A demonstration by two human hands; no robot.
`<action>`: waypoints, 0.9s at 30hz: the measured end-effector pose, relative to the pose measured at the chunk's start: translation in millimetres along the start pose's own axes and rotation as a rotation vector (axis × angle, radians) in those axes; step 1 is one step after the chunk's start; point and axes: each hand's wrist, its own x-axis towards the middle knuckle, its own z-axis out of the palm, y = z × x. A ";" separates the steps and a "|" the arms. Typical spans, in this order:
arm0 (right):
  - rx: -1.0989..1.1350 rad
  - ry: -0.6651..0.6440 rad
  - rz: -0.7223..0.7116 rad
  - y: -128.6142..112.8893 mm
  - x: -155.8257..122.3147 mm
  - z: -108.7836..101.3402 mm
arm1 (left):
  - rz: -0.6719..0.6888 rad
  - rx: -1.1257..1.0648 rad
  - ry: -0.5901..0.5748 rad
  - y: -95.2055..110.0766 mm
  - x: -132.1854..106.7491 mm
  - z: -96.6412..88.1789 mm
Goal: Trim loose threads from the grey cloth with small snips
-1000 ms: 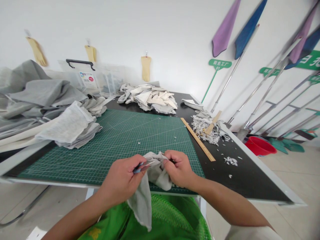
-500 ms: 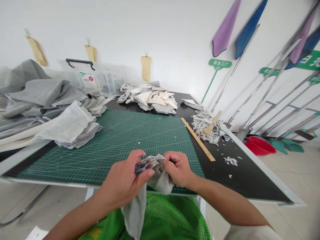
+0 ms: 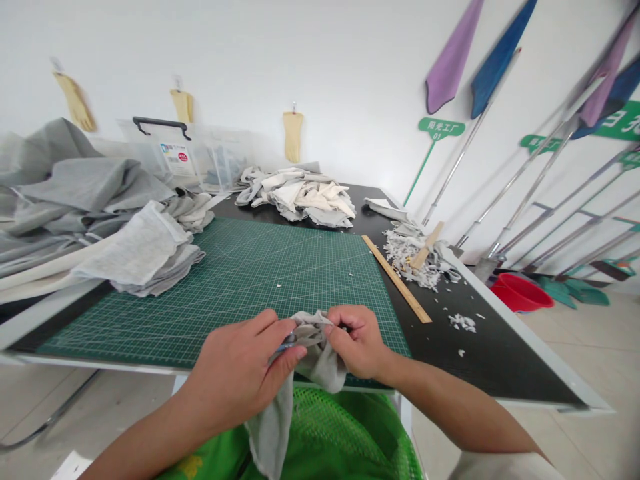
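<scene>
A piece of grey cloth [image 3: 273, 427] is bunched between my hands at the near edge of the green cutting mat [image 3: 260, 267], and one end hangs below the table edge. My right hand [image 3: 356, 339] pinches its gathered upper part between thumb and fingers. In my left hand [image 3: 245, 363] is a small blue tool that looks like thread snips [image 3: 286, 347], mostly covered by the fingers. The tips of the snips point into the cloth folds, where I cannot make them out.
Grey cloths [image 3: 100, 187] are heaped at left, with a pale cloth pile [image 3: 300, 197] at the back. A wooden ruler [image 3: 397, 279] lies along the mat's right side, beside shredded scraps [image 3: 415, 257]. A clear storage box [image 3: 175, 153] stands behind. Green mesh fabric [image 3: 345, 427] is below the table edge.
My left hand has turned over and moved slightly right, its fingers closing over the snips and reaching the cloth. My right hand keeps its pinch and has barely moved.
</scene>
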 end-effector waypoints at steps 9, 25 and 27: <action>-0.097 -0.036 -0.110 -0.1 -1.5 -0.5 | 0.021 0.022 0.019 -2.0 0.1 0.2; -0.145 -0.052 -0.186 -1.9 -1.7 0.1 | 0.061 0.046 0.058 0.5 1.9 -1.6; -0.141 -0.053 -0.191 -2.1 -1.7 0.3 | 0.066 0.049 0.054 0.1 1.6 -1.9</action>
